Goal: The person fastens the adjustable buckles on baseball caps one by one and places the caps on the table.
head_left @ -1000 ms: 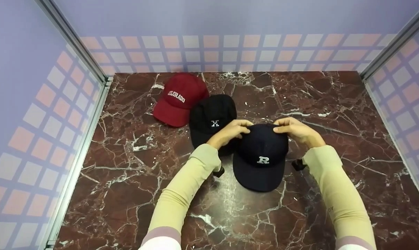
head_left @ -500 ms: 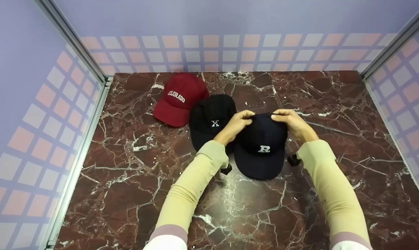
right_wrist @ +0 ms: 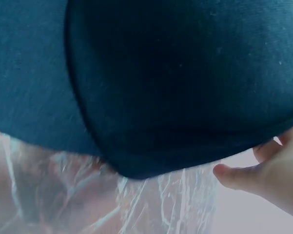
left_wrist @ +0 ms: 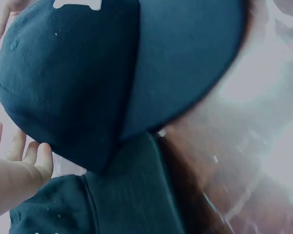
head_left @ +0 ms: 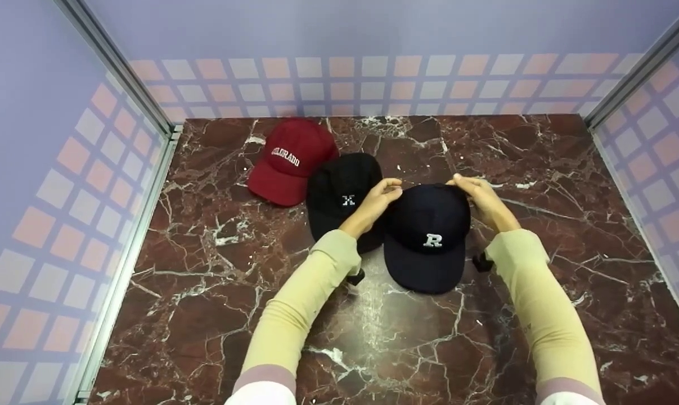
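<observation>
A navy baseball cap [head_left: 427, 216] with a white R on its front lies on the marble surface, its brim pointing toward me. My left hand [head_left: 376, 203] is at the cap's back left edge, over part of a black cap [head_left: 345, 185] marked with a small X. In the left wrist view that hand's relaxed fingertips [left_wrist: 45, 155] are right at the navy crown's edge. At the back right is my right hand [head_left: 484, 201]; the right wrist view shows its thumb [right_wrist: 229, 175] extended below the cap's edge, with the other fingers partly hidden behind the crown.
A red cap [head_left: 300, 157] reading COLORADO lies at the back left, overlapped by the black cap. The dark red marble tabletop [head_left: 204, 315] is enclosed by lilac panels with a tile pattern [head_left: 362, 84] at the back and sides.
The navy cap went away from me with both hands pinching its back edge, then shifted slightly right. Both hands have since let go and spread apart. The red and black caps stayed put.
</observation>
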`<control>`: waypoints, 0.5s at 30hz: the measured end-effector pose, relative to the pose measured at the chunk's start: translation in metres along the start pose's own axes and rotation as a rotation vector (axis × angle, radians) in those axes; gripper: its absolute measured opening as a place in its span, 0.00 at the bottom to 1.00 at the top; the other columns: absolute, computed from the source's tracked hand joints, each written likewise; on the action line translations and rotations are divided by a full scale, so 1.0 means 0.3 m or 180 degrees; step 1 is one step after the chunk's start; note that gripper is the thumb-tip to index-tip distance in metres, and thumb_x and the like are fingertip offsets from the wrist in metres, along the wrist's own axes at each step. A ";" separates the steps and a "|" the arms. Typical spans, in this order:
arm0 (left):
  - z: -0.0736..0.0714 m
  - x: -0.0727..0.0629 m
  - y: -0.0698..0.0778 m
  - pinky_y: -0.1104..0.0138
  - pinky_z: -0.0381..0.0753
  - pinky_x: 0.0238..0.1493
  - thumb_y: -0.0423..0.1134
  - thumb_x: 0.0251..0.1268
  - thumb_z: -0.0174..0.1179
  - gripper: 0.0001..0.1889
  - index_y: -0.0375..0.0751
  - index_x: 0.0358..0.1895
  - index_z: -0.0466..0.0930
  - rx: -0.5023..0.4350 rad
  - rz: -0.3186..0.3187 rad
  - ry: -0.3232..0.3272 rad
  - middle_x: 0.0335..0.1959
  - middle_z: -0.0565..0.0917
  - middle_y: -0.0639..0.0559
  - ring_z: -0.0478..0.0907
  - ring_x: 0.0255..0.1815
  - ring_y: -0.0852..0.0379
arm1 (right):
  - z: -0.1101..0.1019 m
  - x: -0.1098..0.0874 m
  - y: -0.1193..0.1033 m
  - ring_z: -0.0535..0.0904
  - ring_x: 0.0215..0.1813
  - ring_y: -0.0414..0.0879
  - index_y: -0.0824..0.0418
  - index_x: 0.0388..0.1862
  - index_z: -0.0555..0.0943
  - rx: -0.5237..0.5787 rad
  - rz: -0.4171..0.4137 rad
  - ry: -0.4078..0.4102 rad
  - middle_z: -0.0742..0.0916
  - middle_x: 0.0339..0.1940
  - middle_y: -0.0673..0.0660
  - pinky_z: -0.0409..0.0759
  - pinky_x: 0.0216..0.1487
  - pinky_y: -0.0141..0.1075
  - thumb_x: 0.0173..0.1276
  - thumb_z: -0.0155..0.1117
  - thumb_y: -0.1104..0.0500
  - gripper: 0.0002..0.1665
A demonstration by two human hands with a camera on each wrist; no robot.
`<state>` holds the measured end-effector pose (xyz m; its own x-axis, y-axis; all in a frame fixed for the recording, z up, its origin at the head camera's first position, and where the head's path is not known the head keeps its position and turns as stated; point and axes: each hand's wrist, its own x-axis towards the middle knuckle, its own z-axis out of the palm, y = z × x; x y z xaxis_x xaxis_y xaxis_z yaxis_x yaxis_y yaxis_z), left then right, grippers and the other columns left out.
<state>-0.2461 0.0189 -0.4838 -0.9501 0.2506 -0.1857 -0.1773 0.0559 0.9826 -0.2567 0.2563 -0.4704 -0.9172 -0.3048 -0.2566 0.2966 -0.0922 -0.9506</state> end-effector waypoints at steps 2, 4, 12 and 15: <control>-0.017 -0.012 -0.009 0.66 0.63 0.58 0.36 0.62 0.49 0.18 0.35 0.55 0.67 0.0036 0.0003 -0.0030 0.56 0.70 0.38 0.67 0.57 0.52 | -0.019 -0.010 0.006 0.76 0.26 0.37 0.59 0.35 0.81 -0.0131 -0.0103 0.0052 0.83 0.25 0.47 0.75 0.29 0.28 0.68 0.44 0.52 0.19; -0.035 -0.023 -0.019 0.63 0.60 0.61 0.38 0.63 0.49 0.20 0.36 0.57 0.65 0.0085 -0.0010 -0.0102 0.59 0.67 0.37 0.64 0.60 0.51 | -0.040 -0.022 0.011 0.76 0.29 0.37 0.60 0.39 0.80 -0.0284 -0.0167 0.0142 0.83 0.26 0.46 0.73 0.33 0.29 0.68 0.43 0.49 0.21; -0.115 -0.086 -0.047 0.61 0.53 0.66 0.44 0.64 0.48 0.25 0.40 0.63 0.59 0.0459 -0.0112 -0.0458 0.66 0.59 0.42 0.53 0.68 0.51 | -0.185 -0.030 0.073 0.78 0.39 0.41 0.57 0.44 0.78 -0.0552 -0.0435 0.0105 0.84 0.33 0.48 0.70 0.45 0.36 0.64 0.48 0.42 0.23; -0.149 -0.116 -0.043 0.62 0.54 0.66 0.44 0.63 0.49 0.25 0.40 0.62 0.61 0.0753 -0.0079 -0.0540 0.64 0.62 0.45 0.55 0.67 0.50 | -0.222 -0.043 0.059 0.76 0.42 0.40 0.60 0.47 0.77 -0.0895 -0.0439 0.0182 0.84 0.33 0.47 0.65 0.54 0.45 0.63 0.47 0.40 0.28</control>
<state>-0.2223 -0.0336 -0.4898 -0.8862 0.4033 -0.2280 -0.1163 0.2828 0.9521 -0.2574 0.3218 -0.4957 -0.9595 -0.2532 -0.1237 0.0904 0.1392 -0.9861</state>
